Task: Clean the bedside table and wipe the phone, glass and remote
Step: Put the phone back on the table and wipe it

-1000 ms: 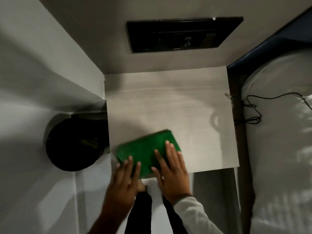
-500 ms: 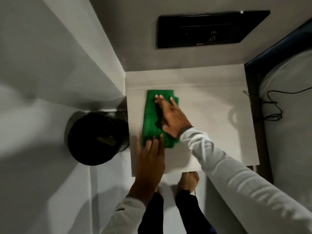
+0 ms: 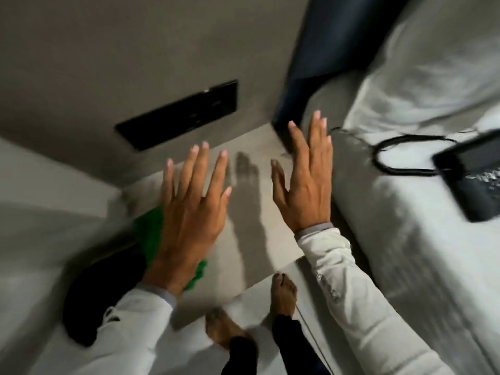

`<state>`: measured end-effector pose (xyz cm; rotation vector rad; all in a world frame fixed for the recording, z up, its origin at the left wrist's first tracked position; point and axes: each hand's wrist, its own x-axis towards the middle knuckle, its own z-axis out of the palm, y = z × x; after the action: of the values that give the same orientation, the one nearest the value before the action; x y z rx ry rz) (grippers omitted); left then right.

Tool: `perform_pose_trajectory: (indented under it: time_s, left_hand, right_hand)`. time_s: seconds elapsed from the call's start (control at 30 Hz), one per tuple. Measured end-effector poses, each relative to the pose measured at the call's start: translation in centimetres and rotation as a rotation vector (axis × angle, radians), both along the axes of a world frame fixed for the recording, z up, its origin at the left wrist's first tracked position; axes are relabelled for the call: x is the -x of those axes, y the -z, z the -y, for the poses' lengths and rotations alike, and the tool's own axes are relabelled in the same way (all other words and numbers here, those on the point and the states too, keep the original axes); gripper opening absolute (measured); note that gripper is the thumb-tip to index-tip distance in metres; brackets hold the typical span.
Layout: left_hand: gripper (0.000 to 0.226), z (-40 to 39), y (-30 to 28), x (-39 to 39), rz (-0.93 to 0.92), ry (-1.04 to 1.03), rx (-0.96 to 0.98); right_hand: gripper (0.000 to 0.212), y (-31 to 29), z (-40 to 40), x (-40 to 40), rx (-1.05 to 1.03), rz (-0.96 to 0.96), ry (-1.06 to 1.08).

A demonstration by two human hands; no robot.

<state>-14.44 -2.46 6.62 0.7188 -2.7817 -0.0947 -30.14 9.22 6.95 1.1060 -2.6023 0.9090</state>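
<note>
Bedside table [image 3: 251, 212] lay bare; green cloth [image 3: 150, 234] at eight o'clock risked sliding off, both hands [image 3: 189, 209] [image 3: 305, 180] spread, gripping nothing.

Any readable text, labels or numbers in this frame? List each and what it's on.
None readable.
Black phone on the bed: pale marks on its face, too blurred to read.
Black wall panel: no legible marks.
Right sleeve: small grey print, too blurred to read.

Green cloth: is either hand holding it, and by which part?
Neither. Left hand and right hand are open with fingers spread; the green cloth lies on the table.
</note>
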Motion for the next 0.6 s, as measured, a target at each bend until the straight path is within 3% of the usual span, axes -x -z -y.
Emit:
perform_pose_trajectory:
  time_s: [0.13,0.27,0.37,0.43,0.53,0.6]
  left_hand:
    - [0.053,-3.8,-6.7,12.4,-0.139,0.325,0.062]
    - [0.053,-11.2,-9.5,22.3,-0.238,0.662,-0.083]
    - [0.055,-16.7,-9.3,27.3,-0.150,0.738,-0.401]
    - [0.053,-20.0,-7.9,30.5,-0.041,0.726,-0.635]
    - [0.050,-22.6,-4.6,34.8,0.081,0.658,-0.754]
    - [0.044,-23.7,-2.9,36.9,0.165,0.561,-0.784]
  right_hand:
    - [0.061,-5.4,-7.9,7.3,0.131,-0.061,0.340]
    - [0.065,-7.3,-16.1,12.2,0.260,-0.005,0.663]
    - [0.068,-6.4,-21.1,14.0,0.483,0.199,0.849]
    - [0.067,-5.4,-23.7,15.1,0.733,0.447,0.987]
    - [0.066,-3.4,-25.3,17.0,1.059,0.843,1.044]
    - [0.066,-2.1,-25.0,18.0,1.122,0.880,1.038]
